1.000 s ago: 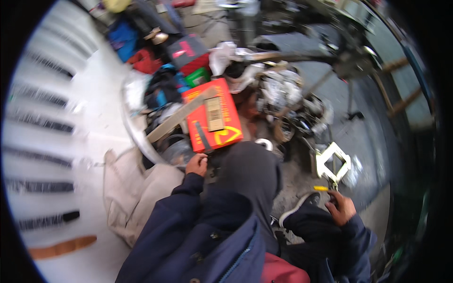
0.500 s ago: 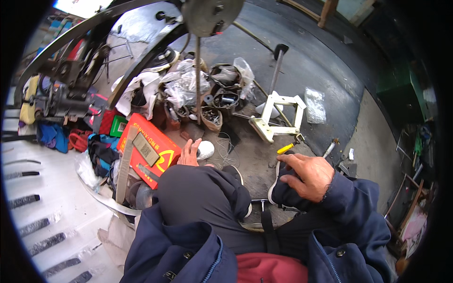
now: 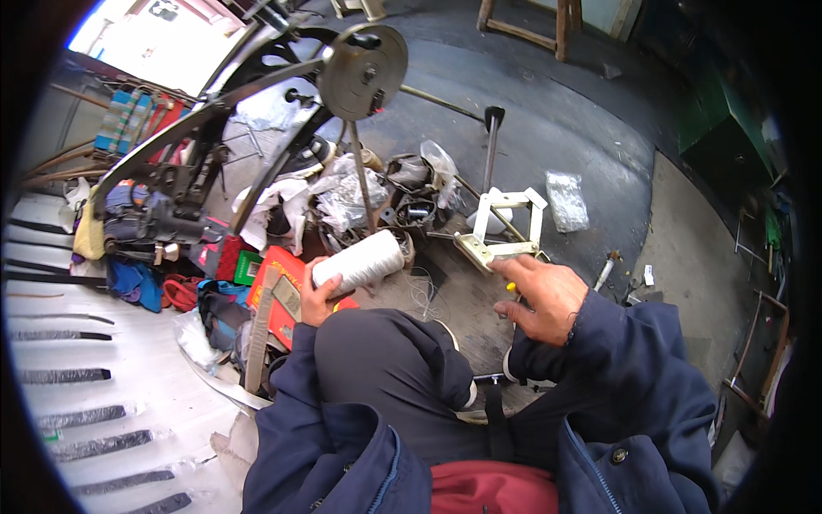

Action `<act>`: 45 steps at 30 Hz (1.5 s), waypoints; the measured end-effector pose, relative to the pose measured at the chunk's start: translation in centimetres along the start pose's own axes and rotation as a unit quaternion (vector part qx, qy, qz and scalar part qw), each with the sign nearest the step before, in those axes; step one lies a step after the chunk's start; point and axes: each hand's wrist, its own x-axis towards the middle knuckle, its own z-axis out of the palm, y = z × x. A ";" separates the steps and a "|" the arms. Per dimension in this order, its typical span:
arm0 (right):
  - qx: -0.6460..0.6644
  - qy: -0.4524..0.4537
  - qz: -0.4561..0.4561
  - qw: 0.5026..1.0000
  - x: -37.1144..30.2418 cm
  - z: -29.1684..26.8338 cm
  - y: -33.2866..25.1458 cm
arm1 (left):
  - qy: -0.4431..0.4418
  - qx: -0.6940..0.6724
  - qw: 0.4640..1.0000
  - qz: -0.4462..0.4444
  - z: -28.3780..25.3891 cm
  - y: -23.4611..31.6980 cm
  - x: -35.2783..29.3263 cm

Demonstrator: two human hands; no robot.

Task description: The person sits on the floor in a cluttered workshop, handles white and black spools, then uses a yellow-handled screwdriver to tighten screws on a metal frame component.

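A large spool of white thread [image 3: 364,261] lies tilted in my left hand [image 3: 317,297], whose fingers and thumb close round its lower left end. My right hand [image 3: 548,300] hangs over my right knee, its index finger and thumb apart; I see nothing held between them. Just behind those fingers shows a small yellow handle [image 3: 512,287], mostly hidden by the hand. Loose pale thread [image 3: 424,295] curls on the floor between my hands. Below the spool is a red box [image 3: 280,257], partly covered by my left hand.
A black iron machine with a round disc wheel [image 3: 364,73] stands ahead left. Beyond the spool sit bags and tins of small parts [image 3: 415,210]. A cream-coloured small stool frame [image 3: 505,223] lies ahead of my right hand. Dark strips [image 3: 77,417] line a white surface at left.
My left hand has lifted the white spool from low beside my knee and tilted it into full view. My right hand has risen slightly. The whole view has shifted, showing more at the top.
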 end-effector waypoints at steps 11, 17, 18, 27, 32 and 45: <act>0.409 0.153 -0.083 0.896 -0.2 -2.1 -3.2 | -0.134 -0.171 0.976 -0.011 12.4 18.1 -3.9; 0.417 0.202 -0.027 0.886 -2.6 -2.1 -2.1 | -0.204 -0.166 0.962 0.078 18.7 14.9 -4.0; 0.421 0.209 -0.028 0.882 -3.0 -2.2 -1.7 | -0.237 -0.115 0.963 0.062 18.5 14.9 -4.1; 0.633 0.278 0.036 0.722 -3.9 -2.3 -1.1 | -0.367 -0.119 0.908 0.164 22.6 16.3 -6.6; 0.602 0.316 -0.001 0.734 -2.8 -1.6 -0.6 | -0.355 -0.151 0.907 0.169 23.3 14.6 -7.2; 0.250 0.213 -0.034 0.944 -1.4 -2.9 -1.5 | -0.105 0.237 0.848 0.463 18.0 16.6 -7.2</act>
